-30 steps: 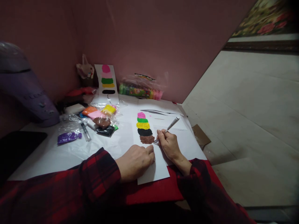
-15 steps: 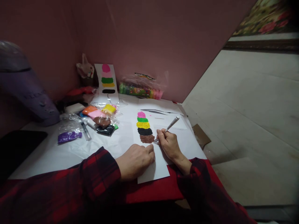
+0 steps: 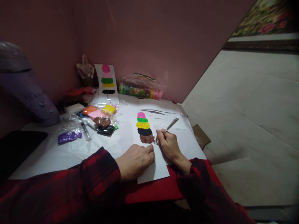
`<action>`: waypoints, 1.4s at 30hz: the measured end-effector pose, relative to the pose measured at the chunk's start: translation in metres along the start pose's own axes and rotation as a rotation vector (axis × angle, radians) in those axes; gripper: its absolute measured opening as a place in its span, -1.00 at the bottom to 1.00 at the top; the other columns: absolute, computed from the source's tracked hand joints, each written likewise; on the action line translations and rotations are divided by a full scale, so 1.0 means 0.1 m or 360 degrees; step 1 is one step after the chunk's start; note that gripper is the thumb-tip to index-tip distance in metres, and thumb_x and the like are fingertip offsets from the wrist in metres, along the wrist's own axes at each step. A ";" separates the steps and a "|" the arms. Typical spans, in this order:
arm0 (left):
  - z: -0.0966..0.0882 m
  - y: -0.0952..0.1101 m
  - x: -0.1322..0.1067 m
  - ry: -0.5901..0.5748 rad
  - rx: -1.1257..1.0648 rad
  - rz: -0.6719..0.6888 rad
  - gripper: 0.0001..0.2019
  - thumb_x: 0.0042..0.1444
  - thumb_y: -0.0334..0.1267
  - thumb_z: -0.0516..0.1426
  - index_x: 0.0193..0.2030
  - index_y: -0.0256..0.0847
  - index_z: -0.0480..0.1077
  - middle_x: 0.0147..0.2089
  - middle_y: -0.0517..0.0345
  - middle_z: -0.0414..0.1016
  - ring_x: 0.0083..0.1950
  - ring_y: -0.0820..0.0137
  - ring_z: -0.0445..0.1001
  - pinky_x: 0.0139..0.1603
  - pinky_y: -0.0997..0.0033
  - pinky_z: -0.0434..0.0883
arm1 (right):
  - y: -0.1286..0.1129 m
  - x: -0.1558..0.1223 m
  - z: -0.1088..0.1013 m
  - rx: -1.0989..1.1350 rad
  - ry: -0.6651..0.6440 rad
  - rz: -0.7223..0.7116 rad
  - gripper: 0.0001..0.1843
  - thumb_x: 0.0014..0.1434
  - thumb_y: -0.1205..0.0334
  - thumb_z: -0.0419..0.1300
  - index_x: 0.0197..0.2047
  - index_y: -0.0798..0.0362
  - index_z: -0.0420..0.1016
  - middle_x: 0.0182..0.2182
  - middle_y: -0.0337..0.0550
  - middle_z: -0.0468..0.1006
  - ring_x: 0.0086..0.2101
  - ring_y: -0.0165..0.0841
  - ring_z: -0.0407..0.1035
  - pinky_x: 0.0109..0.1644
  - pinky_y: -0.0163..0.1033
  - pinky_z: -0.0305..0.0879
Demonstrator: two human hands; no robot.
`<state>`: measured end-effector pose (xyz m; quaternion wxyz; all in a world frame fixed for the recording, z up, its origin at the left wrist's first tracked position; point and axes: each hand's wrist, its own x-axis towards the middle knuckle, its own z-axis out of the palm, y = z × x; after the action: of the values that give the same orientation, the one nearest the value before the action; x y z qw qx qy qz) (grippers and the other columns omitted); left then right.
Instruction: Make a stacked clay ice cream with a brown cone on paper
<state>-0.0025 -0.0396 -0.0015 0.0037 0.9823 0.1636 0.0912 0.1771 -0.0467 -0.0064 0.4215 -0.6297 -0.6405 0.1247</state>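
My right hand (image 3: 170, 144) grips a metal sculpting tool (image 3: 171, 123) like a pen, its tip touching the brown clay patch (image 3: 147, 139) at the bottom of a stack of coloured clay shapes (image 3: 143, 125) on a white sheet (image 3: 154, 169). The stack runs pink, green, yellow, black, brown from top to bottom. My left hand (image 3: 136, 161) lies curled on the sheet just below the brown patch, fingers pressed down on the paper. Both sleeves are red and black plaid.
Bags of coloured clay (image 3: 100, 116) lie left of the sheet, with a purple piece (image 3: 68, 137) nearer me. A sample card (image 3: 107, 81) leans on the pink wall beside a packet of clay sticks (image 3: 140, 90). A purple object (image 3: 25, 90) stands far left.
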 end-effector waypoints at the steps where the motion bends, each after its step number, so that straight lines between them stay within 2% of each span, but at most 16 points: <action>1: 0.00 0.00 0.00 -0.0003 0.0005 -0.0004 -0.81 0.27 -0.37 -0.09 -0.27 -0.27 0.31 -0.25 0.03 0.38 -0.44 0.39 0.39 -0.55 0.36 0.25 | 0.00 0.00 0.00 0.0001 0.0001 0.0002 -0.57 0.28 0.04 -0.01 -0.57 0.02 0.34 -0.65 -0.24 0.42 -0.57 -0.39 0.35 -0.46 -0.33 0.18; 11: -0.07 0.01 0.00 -0.0061 0.0007 -0.0003 -0.77 0.28 -0.36 -0.12 -0.25 -0.27 0.33 -0.24 0.02 0.40 -0.43 0.36 0.40 -0.55 0.33 0.26 | -0.01 0.00 0.00 0.0013 -0.0007 0.0000 -0.56 0.28 0.04 -0.01 -0.58 0.02 0.33 -0.63 -0.23 0.43 -0.57 -0.40 0.34 -0.44 -0.33 0.19; 42: -0.03 0.00 0.01 -0.0056 0.0032 -0.0005 -0.78 0.27 -0.37 -0.12 -0.25 -0.25 0.33 -0.22 0.06 0.41 -0.44 0.36 0.40 -0.57 0.32 0.23 | 0.01 0.00 0.00 0.0053 -0.0011 -0.0012 -0.58 0.28 0.07 0.00 -0.56 0.04 0.33 -0.63 -0.25 0.39 -0.58 -0.42 0.29 -0.43 -0.34 0.15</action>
<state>-0.0023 -0.0389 0.0014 -0.0032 0.9835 0.1661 0.0722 0.1777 -0.0463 -0.0071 0.4302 -0.6197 -0.6422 0.1359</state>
